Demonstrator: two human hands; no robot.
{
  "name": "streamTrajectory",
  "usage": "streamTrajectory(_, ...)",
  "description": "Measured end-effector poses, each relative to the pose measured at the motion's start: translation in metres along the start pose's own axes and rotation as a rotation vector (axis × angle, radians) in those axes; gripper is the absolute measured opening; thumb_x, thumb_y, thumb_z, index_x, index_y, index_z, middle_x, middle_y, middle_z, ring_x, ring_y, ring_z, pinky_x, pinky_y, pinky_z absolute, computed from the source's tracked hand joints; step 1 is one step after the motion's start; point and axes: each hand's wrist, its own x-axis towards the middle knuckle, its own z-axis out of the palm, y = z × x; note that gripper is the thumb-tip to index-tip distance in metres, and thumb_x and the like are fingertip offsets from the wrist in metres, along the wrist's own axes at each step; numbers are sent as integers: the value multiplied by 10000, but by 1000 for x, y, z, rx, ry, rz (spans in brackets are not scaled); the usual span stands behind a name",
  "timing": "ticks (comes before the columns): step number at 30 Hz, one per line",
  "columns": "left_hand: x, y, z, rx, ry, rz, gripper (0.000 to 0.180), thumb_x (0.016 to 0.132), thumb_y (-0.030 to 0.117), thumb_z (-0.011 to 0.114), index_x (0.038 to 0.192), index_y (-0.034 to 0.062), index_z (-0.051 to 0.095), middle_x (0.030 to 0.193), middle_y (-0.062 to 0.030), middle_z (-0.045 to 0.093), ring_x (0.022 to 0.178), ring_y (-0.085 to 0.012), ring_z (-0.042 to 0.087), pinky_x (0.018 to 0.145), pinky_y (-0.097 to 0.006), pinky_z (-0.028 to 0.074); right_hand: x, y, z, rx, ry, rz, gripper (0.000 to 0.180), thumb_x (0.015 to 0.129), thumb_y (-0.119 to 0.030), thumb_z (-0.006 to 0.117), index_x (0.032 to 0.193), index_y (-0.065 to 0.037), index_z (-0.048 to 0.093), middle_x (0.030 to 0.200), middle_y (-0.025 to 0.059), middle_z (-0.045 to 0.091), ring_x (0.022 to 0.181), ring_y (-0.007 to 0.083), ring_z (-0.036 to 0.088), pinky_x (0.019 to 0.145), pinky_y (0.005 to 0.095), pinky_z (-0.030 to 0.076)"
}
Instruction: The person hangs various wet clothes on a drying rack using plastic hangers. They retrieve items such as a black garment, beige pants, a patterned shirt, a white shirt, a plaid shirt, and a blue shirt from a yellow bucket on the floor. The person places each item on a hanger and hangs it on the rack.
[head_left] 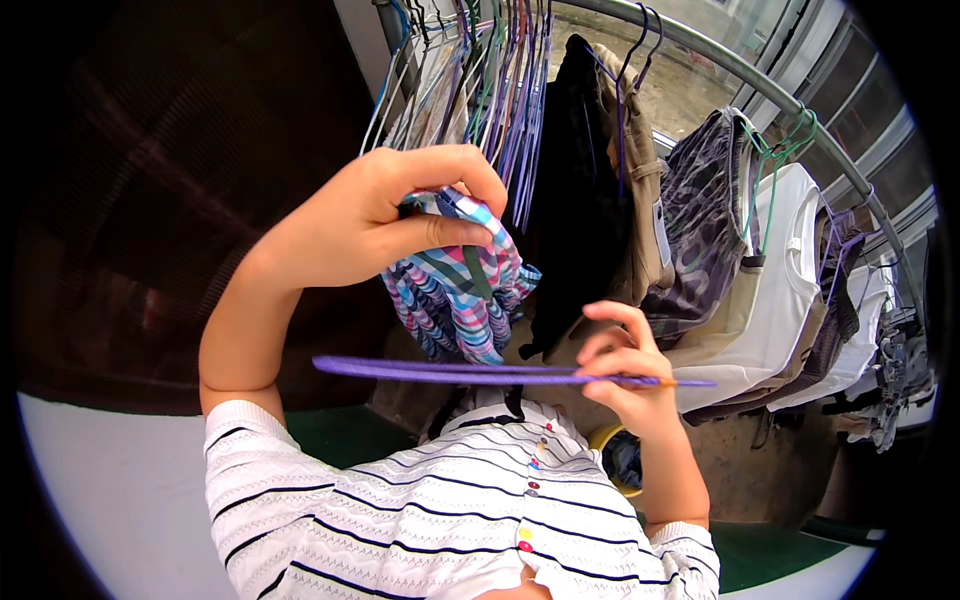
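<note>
Along the upper right of my view, a curved rail [762, 82] carries a row of clothes [705, 215], black, tan, patterned and white; toward the right rim they shrink into a grey jumble that I can't sort out. Everything at far left is too dark for me to read. Below, the wearer's striped top [430, 500] fills the lower middle, cut off by the bottom edge. At the top, a tight cluster of hangers [510, 110] hangs with upper parts cropped, and the left hand covers some of their lower ends. A checked cloth [455, 300] bunches beneath that hand, its folds hiding what kind of garment it is. Behind the right forearm [675, 480] I catch only part of a yellow bucket [603, 440] with something dark inside. The two hands are apart. My left hand [420, 205] is higher, thumb and forefinger pinched on the cloth's upper edge, the rest of the fingers out of sight behind. My right hand [632, 370], lower, grips the purple hanger [450, 372] between thumb and curled fingers near its right end. I see that hanger nearly edge-on, just below the cloth; its long axis runs left to right, almost level, its rounded end pointing left and a short tip showing past the hand.
</note>
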Motion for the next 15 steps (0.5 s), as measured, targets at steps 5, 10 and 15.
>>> streamTrajectory(5, -4, 6, -13, -26, -65, 242, 141, 832, -45, 670, 955, -5, 616, 914, -106, 678, 828, -211, 703, 750, -296, 546, 34, -2, 24, -28, -125, -33, 151, 744, -90, 796, 886, -61, 755, 1411, 129, 477, 1191, 261, 535, 976, 416, 451)
streamTrajectory(10, -9, -2, -16, -42, 22, 304, 139, 866, 8, 674, 986, 19, 605, 863, -89, 624, 806, -227, 707, 746, -307, 545, 43, 13, 36, 56, -209, 89, 132, 789, -56, 777, 906, -32, 720, 1282, 151, 548, 1137, 251, 566, 950, 364, 462)
streamTrajectory(15, -20, -19, -19, 73, 70, 233, 138, 875, 34, 661, 1002, 19, 608, 942, -105, 662, 840, -222, 689, 782, -308, 519, 45, 12, 23, 133, -338, 175, 134, 802, -17, 771, 900, 5, 682, 984, 111, 641, 917, 195, 611, 808, 310, 483)
